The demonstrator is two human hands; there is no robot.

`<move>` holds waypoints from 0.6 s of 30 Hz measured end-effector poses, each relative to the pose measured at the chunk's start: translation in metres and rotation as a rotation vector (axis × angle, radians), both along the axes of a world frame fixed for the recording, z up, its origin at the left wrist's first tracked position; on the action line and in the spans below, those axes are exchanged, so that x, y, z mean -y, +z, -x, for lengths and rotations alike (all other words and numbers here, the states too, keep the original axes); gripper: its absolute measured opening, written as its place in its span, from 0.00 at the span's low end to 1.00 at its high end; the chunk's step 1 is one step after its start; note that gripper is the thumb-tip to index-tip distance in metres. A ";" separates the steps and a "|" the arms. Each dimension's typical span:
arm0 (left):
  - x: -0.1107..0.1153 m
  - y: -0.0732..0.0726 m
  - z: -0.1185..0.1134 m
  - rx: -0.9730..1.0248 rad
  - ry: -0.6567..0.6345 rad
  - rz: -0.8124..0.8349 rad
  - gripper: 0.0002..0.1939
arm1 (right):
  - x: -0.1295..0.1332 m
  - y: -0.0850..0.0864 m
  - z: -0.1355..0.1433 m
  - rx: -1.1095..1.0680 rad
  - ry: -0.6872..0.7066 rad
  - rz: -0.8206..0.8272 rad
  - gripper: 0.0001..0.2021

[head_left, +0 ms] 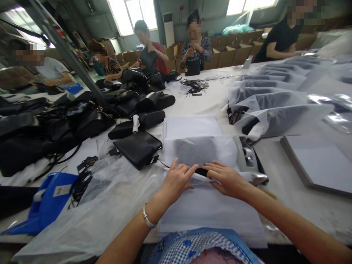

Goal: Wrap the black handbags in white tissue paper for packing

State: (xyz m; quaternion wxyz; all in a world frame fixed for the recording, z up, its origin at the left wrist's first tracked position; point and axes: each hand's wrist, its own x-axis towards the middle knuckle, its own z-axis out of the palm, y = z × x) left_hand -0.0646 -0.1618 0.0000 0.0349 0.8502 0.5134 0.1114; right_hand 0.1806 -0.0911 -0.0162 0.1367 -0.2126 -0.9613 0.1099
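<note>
A dark item (196, 151) shows through thin white wrapping paper (225, 146) in front of me. My left hand (178, 179) lies on the near left edge of this wrap, fingers stretched, thumb apart. My right hand (227, 179) has its fingers curled over the folded near edge of the paper, thumb underneath. Between the hands, a strip of black shows above the fold. More white sheets (209, 209) lie beneath. Left of the wrap rests a flat black pouch (139, 146) with a tag. A grey tape dispenser (250, 157) stands to the right.
Black handbags (93, 121) are heaped at the left, near a blue tape dispenser (52, 201) and black tags (86, 168). Wrapped bags (283, 115) line the right, beside a stack of grey-white boards (321, 161). Several people work across the table; cartons (236, 55) stand behind.
</note>
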 end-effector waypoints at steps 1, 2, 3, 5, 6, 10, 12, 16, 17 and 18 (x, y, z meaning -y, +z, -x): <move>-0.003 -0.002 -0.001 -0.013 0.005 0.015 0.27 | 0.000 0.001 -0.001 -0.001 -0.017 0.007 0.07; -0.004 -0.002 -0.001 -0.026 0.016 0.023 0.20 | -0.001 0.002 -0.002 -0.001 -0.043 0.012 0.08; -0.005 -0.002 0.000 -0.036 0.030 0.025 0.13 | -0.001 0.003 -0.003 -0.001 -0.081 0.013 0.08; -0.006 0.001 0.005 -0.030 0.056 0.004 0.06 | -0.003 0.007 -0.006 -0.012 -0.170 -0.002 0.10; -0.007 0.002 0.007 -0.023 0.064 -0.019 0.05 | -0.005 0.009 -0.006 -0.025 -0.211 -0.018 0.11; -0.016 -0.002 0.013 -0.018 0.052 -0.090 0.08 | -0.012 0.020 -0.003 -0.041 -0.345 -0.088 0.15; -0.021 -0.006 0.014 -0.024 0.040 -0.081 0.09 | -0.014 0.024 0.001 -0.004 -0.400 -0.108 0.13; -0.025 -0.012 0.014 -0.033 -0.001 -0.130 0.10 | -0.015 0.023 0.004 0.024 -0.400 -0.105 0.21; -0.025 -0.013 0.014 -0.038 -0.012 -0.145 0.09 | -0.015 0.021 0.004 0.017 -0.377 -0.104 0.26; -0.026 -0.013 0.014 -0.044 -0.021 -0.156 0.09 | -0.015 0.018 0.005 0.011 -0.348 -0.108 0.28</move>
